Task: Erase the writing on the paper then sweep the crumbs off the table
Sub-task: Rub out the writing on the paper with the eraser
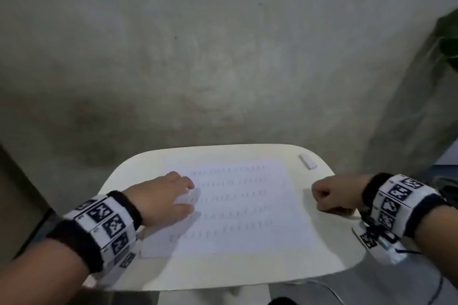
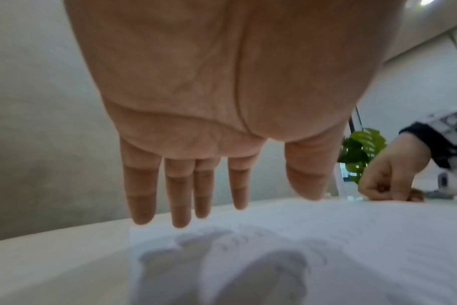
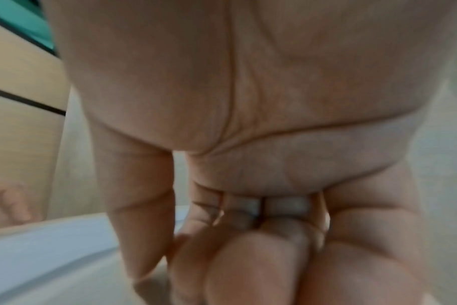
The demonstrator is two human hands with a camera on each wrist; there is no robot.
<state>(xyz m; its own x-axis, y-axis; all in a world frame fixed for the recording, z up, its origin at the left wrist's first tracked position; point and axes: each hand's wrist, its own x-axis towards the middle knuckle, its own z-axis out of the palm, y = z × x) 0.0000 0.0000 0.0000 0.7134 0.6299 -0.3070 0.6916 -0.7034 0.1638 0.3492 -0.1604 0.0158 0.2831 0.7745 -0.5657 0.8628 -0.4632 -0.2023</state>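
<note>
A white sheet of paper [image 1: 238,205] with rows of faint writing lies in the middle of the small white table [image 1: 138,176]. My left hand [image 1: 183,195] is over the sheet's left side, fingers straight and spread; in the left wrist view the left hand [image 2: 185,185] hovers just above the paper [image 2: 326,247] and casts a shadow on it. My right hand [image 1: 329,195] rests on the table just right of the paper, curled into a fist with nothing visible in it [image 3: 248,237]. A white eraser [image 1: 308,161] lies at the table's far right corner. I see no crumbs.
A grey wall stands close behind the table. A green plant [image 1: 448,39] is at the far right. Under my right wrist sits a small white device [image 1: 386,247] with a cable [image 1: 329,290] trailing off the table's near right edge.
</note>
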